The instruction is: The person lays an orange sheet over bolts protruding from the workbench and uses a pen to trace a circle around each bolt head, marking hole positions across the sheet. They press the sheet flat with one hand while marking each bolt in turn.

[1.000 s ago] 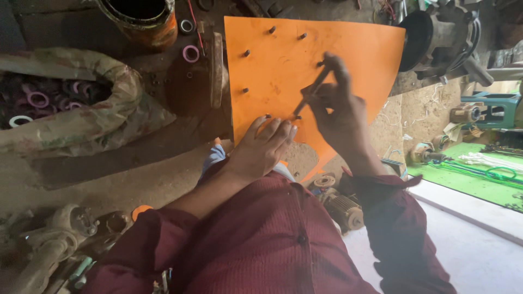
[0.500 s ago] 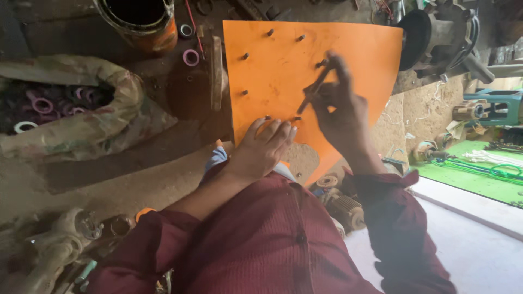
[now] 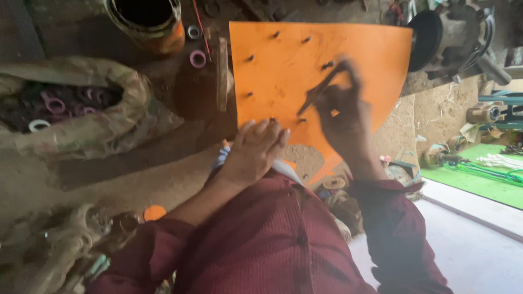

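Observation:
An orange sheet (image 3: 289,81) with several small dark holes lies flat in front of me. My left hand (image 3: 256,149) rests on its near edge, fingers together and flat, pressing it down. My right hand (image 3: 343,117) is closed around a thin dark tool (image 3: 321,90) whose tip touches the sheet near one of the holes. The right hand is blurred. Both arms wear dark red sleeves.
A sack (image 3: 81,114) holding pink and white rings sits at the left. A rusty can (image 3: 150,22) stands at the top, with loose rings (image 3: 197,58) beside it. A dark machine part (image 3: 452,38) is at the top right, a green surface (image 3: 479,174) at the right.
My right hand with the tool has shifted slightly over the sheet. The left hand stays pressed on the near edge.

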### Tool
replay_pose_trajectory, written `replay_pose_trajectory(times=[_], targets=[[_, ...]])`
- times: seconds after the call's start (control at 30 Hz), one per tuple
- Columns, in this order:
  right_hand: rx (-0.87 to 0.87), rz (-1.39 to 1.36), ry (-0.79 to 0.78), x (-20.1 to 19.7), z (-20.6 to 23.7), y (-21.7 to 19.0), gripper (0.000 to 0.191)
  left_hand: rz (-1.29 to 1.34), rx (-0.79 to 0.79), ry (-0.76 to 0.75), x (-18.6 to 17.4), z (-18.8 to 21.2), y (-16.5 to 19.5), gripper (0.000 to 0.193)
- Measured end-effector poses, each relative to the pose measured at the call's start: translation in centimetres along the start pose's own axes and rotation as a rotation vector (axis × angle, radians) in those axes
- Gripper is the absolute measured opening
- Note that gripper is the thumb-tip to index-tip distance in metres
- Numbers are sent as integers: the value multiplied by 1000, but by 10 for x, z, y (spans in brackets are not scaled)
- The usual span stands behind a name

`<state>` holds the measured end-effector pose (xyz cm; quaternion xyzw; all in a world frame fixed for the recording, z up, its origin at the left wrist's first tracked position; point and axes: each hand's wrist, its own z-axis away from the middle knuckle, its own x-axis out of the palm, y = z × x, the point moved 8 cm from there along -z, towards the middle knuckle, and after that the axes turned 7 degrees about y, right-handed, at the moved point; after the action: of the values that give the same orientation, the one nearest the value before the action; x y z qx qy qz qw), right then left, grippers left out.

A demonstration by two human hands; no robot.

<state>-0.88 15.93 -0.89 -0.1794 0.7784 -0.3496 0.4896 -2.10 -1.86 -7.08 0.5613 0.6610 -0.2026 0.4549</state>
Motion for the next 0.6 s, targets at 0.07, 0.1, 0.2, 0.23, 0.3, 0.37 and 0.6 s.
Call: replay_pose_trajectory(times=[0.07, 0.1, 0.2, 0.23, 0.3, 0.37, 0.6], targets=[[26, -44, 66, -7, 0, 0, 50, 9, -21, -36, 0, 2, -2, 44], [26, -64, 117, -11, -1, -2, 42, 5, -16, -41, 0, 1, -3, 45], [112, 49, -75, 7, 0, -1, 76, -23, -25, 18, -6, -3, -3, 41], [95, -37, 6, 1, -3, -5, 72, -19, -13, -3, -4, -4, -3, 43], [73, -232, 135, -8, -6, -10, 65, -9, -18, -67, -1, -4, -2, 46], [41, -63, -22, 8, -8, -12, 73, -2, -44, -59, -2, -5, -4, 44], [-147, 25, 14, 9, -7, -22, 48, -29, -12, -32, -2, -1, -3, 44]])
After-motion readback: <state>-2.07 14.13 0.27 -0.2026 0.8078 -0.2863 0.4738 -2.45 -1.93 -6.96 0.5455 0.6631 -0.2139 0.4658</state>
